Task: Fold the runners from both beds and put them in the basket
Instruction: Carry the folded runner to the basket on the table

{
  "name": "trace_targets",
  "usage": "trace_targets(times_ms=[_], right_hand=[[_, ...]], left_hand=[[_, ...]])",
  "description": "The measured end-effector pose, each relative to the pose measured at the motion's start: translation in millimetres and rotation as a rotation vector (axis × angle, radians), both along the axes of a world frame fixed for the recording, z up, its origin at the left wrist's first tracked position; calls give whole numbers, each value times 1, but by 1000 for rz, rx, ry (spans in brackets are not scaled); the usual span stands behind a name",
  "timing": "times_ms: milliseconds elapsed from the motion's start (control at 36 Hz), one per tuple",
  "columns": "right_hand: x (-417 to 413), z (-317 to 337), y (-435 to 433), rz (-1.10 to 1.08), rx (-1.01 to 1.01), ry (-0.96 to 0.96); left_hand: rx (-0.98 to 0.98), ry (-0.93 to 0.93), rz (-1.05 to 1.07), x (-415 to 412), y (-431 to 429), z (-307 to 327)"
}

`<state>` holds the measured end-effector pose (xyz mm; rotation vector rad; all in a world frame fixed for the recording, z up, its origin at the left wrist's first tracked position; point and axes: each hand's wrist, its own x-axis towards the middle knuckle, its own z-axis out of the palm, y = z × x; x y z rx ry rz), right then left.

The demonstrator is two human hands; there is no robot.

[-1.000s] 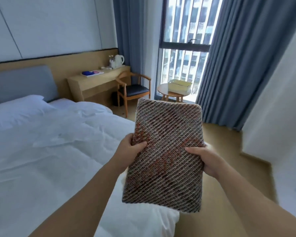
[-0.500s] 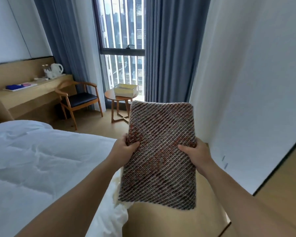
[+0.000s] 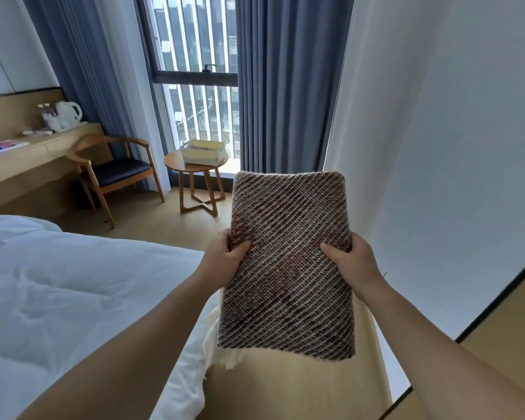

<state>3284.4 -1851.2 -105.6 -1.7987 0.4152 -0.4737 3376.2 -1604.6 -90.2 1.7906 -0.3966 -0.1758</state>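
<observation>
Hands hold the folded runner [image 3: 288,262] up at chest height, off the bed [image 3: 73,298] and over the floor. The left hand [image 3: 225,259] grips its left edge and the right hand [image 3: 350,262] its right edge. Each thumb lies on the top face, with the fingers curled underneath and out of sight. That grip is the same as a second ago, and the runner is still a flat, neat rectangle with its woven stripes running diagonally. What has changed is the view: it has swung away from the headboard and pillows toward the window, and the bed now fills only the lower left. The basket [image 3: 203,153] on the small round surface [image 3: 176,163] by the curtain, just right of the chair [image 3: 115,174], has shifted toward the middle of the frame and looks nearer. It is still well apart from the runner. Folding of this piece seems finished, and the step in hand is probably the carry across the floor to the basket. Whether the basket already holds the other runner cannot be told from here.
</observation>
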Motion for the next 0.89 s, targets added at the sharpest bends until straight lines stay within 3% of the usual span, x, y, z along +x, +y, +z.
trace_targets(times_ms=[556,889], right_hand=[[259,-6,-42,-77,-15,-16],[420,-32,-113,43,70,-29]], left_hand=[[-46,102,-48,282,-45,-30],[-9,91,31,426,-111,-51]])
